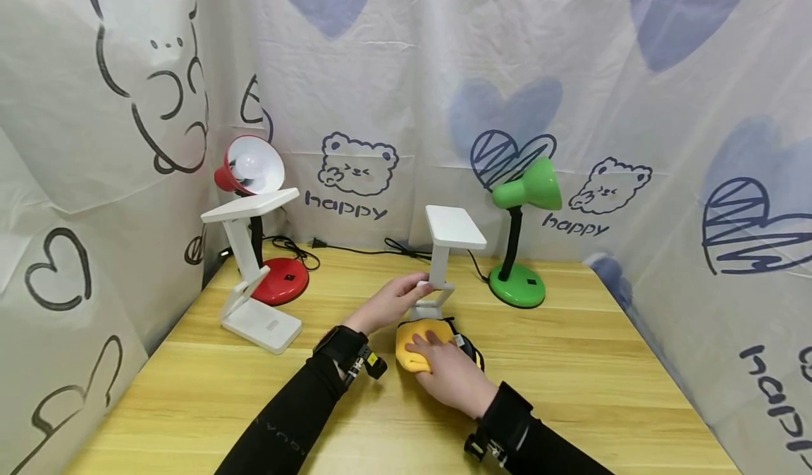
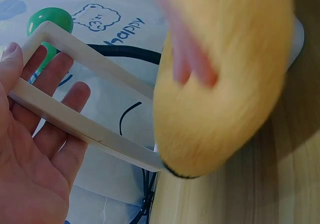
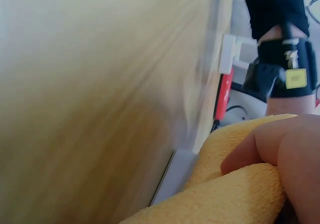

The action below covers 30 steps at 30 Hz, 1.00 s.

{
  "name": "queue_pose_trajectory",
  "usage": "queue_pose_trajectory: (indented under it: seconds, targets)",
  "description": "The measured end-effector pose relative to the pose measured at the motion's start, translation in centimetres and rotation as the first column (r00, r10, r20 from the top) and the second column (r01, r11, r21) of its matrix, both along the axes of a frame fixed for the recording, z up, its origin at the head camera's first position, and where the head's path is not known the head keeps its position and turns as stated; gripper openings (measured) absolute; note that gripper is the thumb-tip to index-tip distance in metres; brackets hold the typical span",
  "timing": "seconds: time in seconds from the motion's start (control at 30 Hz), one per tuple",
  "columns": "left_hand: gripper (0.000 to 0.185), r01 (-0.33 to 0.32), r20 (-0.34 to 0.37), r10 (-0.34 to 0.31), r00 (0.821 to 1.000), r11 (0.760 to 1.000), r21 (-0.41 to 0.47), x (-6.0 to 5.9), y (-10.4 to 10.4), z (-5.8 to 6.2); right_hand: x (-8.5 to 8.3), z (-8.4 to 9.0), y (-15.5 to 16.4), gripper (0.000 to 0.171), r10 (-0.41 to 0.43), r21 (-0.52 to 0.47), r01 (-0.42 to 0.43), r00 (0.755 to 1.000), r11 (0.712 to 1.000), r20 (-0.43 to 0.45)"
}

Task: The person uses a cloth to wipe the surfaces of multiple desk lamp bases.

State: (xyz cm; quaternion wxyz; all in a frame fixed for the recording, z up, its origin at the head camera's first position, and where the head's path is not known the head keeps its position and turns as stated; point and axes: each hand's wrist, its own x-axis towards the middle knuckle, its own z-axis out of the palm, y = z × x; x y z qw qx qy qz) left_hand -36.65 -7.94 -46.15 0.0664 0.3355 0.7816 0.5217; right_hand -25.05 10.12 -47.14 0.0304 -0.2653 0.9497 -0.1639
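Note:
A white folding desk lamp stands near the middle of the table. My left hand holds the lamp's open frame, thumb on one side and fingers passing behind it. In front, my right hand grips a yellow plush cloth, its fingers sunk into the folds. The cloth covers much of the lamp's base, whose pale edge shows beside it in the right wrist view. A dark part of the cloth with a cord and small white tag shows at its right side.
Left on the wooden table stand another white folding lamp and a red lamp. A green lamp is at the back right. Black cables run along the back edge, before a printed curtain.

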Motion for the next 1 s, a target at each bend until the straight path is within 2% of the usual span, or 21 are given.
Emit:
queue_pose_trajectory:
  seconds: [0.2, 0.33, 0.53, 0.73, 1.0]
  targets:
    - [0.037, 0.0, 0.025, -0.001, 1.0, 1.0, 0.016, -0.1, 0.0, -0.2, -2.6, -0.5, -0.4, 0.05, -0.009, 0.013, 0.009, 1.0, 1.0, -0.01]
    - [0.037, 0.004, 0.022, -0.004, 1.0, 1.0, 0.021, -0.2, 0.1, -0.2, -4.1, -0.7, -0.5, 0.047, 0.002, 0.013, -0.002, 0.999, 1.0, -0.049]
    - [0.036, 0.005, 0.01, -0.005, 1.0, 1.0, 0.015, -0.2, 0.1, -0.1, -5.3, -0.7, -0.7, 0.04, 0.009, -0.006, -0.01, 0.996, 1.0, -0.09]
    - [0.036, 0.004, 0.008, -0.004, 1.0, 1.0, 0.018, -0.1, 0.0, -0.1, -4.8, -0.7, -0.6, 0.046, -0.005, -0.008, 0.004, 0.998, 1.0, -0.067]
    - [0.036, -0.005, 0.013, 0.005, 1.0, 1.0, 0.011, 0.1, 0.1, 0.2, -2.3, -0.4, -0.2, 0.048, -0.012, -0.019, 0.011, 1.0, 1.0, -0.02]
